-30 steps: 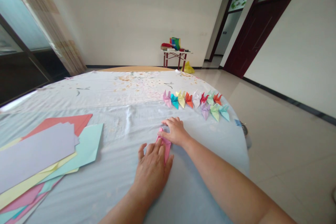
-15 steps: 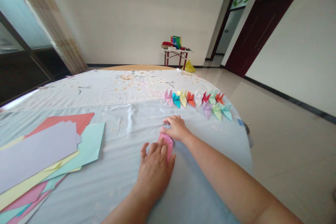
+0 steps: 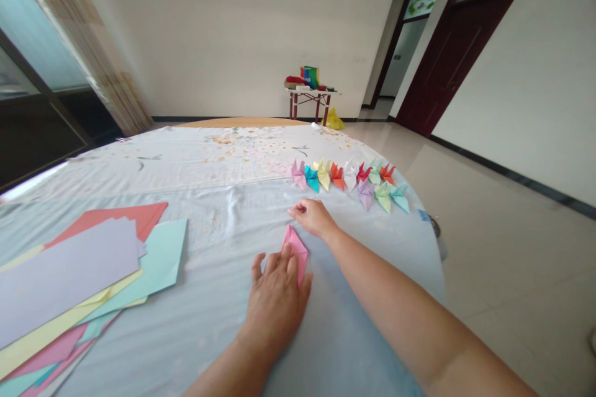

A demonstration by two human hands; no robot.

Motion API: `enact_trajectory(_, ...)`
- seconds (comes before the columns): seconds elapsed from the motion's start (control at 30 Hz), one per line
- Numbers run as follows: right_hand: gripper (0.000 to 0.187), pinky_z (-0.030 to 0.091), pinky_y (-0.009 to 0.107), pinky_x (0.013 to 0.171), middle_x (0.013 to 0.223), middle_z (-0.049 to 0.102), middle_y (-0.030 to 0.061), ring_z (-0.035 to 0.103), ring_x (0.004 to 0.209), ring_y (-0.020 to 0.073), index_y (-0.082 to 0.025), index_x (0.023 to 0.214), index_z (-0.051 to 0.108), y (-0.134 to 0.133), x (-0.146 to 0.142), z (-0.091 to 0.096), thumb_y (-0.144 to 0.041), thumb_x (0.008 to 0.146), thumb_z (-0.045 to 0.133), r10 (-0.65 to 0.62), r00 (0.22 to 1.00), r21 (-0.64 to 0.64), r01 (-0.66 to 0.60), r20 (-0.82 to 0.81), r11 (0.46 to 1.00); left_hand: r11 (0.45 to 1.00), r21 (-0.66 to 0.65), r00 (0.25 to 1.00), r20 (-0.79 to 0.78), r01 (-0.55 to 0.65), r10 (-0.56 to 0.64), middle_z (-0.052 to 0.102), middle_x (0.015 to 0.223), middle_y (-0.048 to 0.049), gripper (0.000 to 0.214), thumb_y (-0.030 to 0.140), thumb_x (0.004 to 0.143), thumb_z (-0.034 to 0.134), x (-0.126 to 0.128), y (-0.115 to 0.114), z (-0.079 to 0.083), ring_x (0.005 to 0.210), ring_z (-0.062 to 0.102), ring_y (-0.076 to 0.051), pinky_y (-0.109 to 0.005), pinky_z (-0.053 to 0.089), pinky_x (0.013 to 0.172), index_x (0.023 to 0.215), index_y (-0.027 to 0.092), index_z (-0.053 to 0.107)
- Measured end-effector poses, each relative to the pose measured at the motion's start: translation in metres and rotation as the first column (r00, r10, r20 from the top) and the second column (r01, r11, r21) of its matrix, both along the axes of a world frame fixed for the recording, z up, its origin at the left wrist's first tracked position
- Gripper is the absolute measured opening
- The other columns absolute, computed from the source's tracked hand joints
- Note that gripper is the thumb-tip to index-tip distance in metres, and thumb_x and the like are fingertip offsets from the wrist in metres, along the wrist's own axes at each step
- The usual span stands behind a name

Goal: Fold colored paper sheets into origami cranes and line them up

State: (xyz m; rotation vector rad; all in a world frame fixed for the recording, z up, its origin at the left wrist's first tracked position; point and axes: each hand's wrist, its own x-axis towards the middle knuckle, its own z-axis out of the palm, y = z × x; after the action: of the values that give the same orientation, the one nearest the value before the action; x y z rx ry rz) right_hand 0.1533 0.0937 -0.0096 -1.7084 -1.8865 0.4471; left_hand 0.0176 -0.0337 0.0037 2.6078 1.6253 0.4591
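Observation:
A pink folded paper, narrow and pointed at its far end, lies on the light blue cloth. My left hand rests over its near part with fingers spread, fingertips pressing it against the table; the hand covers some of the paper. Just beyond the pointed tip is my right hand, off the paper, thumb and fingertips brought together with nothing visible between them. Several folded paper cranes in many colours stand in two rows farther back on the right.
Stacked coloured paper sheets lie at the left. The cloth-covered round table curves away at the right above a tiled floor. Against the far wall is a small table with items on it, and a yellow bag beside it.
My right hand has lifted off the paper's tip and moved slightly away, its fingers drawing together. My left hand stays on the paper.

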Motion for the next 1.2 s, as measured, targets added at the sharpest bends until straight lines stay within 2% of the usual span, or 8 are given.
enact_trajectory(0.1,0.032,0.038,0.028,0.073,0.077,0.064,0.0017,0.053,0.081,0.0175,-0.021,0.077,0.065,-0.008,0.001,0.0,-0.051,0.066,0.063,0.07,0.997,0.01,-0.07,0.029,0.997,1.0,-0.005,1.0,-0.004,0.003,-0.003,0.054,0.123,-0.0077,0.031,0.035,0.088,0.035,0.0,0.0,0.0,0.107,0.049,-0.024,-0.049,0.024,0.098,0.107,0.021,0.055)
enact_trajectory(0.2,0.034,0.036,0.029,0.074,0.08,0.063,0.0016,0.051,0.084,0.019,-0.022,0.073,0.064,-0.014,-0.001,-0.003,-0.051,0.056,0.071,0.096,0.99,0.002,-0.096,0.106,0.995,1.0,-0.005,1.0,-0.015,-0.004,0.004,0.053,0.126,-0.0099,0.036,0.037,0.086,0.037,0.001,-0.002,-0.001,0.112,0.047,-0.026,-0.05,0.022,0.1,0.114,0.02,0.052)
enact_trajectory(0.4,0.033,0.033,0.03,0.074,0.084,0.062,0.0011,0.049,0.087,0.0192,-0.023,0.074,0.063,-0.015,-0.003,-0.005,-0.052,0.059,0.068,0.095,0.988,-0.018,-0.093,0.126,0.995,0.996,0.086,1.0,-0.029,0.014,-0.012,0.057,0.121,-0.014,0.048,0.042,0.083,0.04,0.004,-0.018,-0.007,0.117,0.046,-0.027,-0.05,0.017,0.104,0.119,0.013,0.051)
enact_trajectory(0.57,0.036,0.032,0.03,0.073,0.085,0.061,0.0014,0.049,0.087,0.0199,-0.023,0.074,0.063,-0.015,-0.002,-0.005,-0.056,0.06,0.066,0.095,0.987,-0.018,-0.094,0.132,0.995,0.983,0.17,0.998,-0.028,0.063,-0.059,0.058,0.119,-0.0167,0.051,0.044,0.082,0.041,0.007,-0.029,-0.01,0.115,0.049,-0.026,-0.045,0.023,0.104,0.116,0.007,0.053)
enact_trajectory(0.7,0.036,0.032,0.03,0.073,0.085,0.061,0.0015,0.048,0.087,0.0197,-0.023,0.075,0.062,-0.016,-0.002,-0.005,-0.056,0.06,0.066,0.103,0.986,-0.009,-0.103,0.132,0.995,0.991,0.105,0.996,0.033,0.079,-0.083,0.062,0.113,-0.0112,0.04,0.038,0.085,0.04,-0.003,-0.021,0.004,0.107,0.054,-0.022,-0.045,0.022,0.103,0.113,0.015,0.056)
enact_trajectory(0.87,0.038,0.032,0.03,0.073,0.086,0.06,0.0022,0.047,0.087,0.02,-0.023,0.076,0.062,-0.016,-0.002,-0.005,-0.058,0.06,0.065,0.103,0.985,-0.017,-0.102,0.136,0.995,0.999,0.027,0.999,0.042,-0.03,0.029,0.066,0.106,-0.0046,0.029,0.028,0.087,0.037,-0.031,0.004,0.022,0.098,0.056,-0.023,-0.049,0.03,0.09,0.101,0.024,0.061)
enact_trajectory(1.07,0.039,0.033,0.031,0.074,0.087,0.06,0.0025,0.047,0.088,0.0204,-0.023,0.076,0.062,-0.016,-0.001,-0.004,-0.059,0.061,0.064,0.106,0.984,-0.021,-0.104,0.141,0.994,0.996,-0.018,0.996,0.034,0.086,-0.085,0.065,0.105,-0.0019,0.028,0.023,0.085,0.04,-0.035,0.007,0.017,0.099,0.054,-0.022,-0.046,0.029,0.088,0.102,0.03,0.062)
enact_trajectory(1.2,0.037,0.033,0.031,0.075,0.087,0.06,0.0026,0.047,0.088,0.0202,-0.022,0.077,0.062,-0.018,-0.001,-0.004,-0.056,0.063,0.064,0.108,0.985,-0.005,-0.108,0.133,0.994,0.997,-0.017,0.997,0.017,0.072,-0.072,0.063,0.108,-0.0031,0.031,0.021,0.084,0.04,-0.033,0.004,0.013,0.102,0.053,-0.023,-0.047,0.029,0.089,0.105,0.031,0.06)
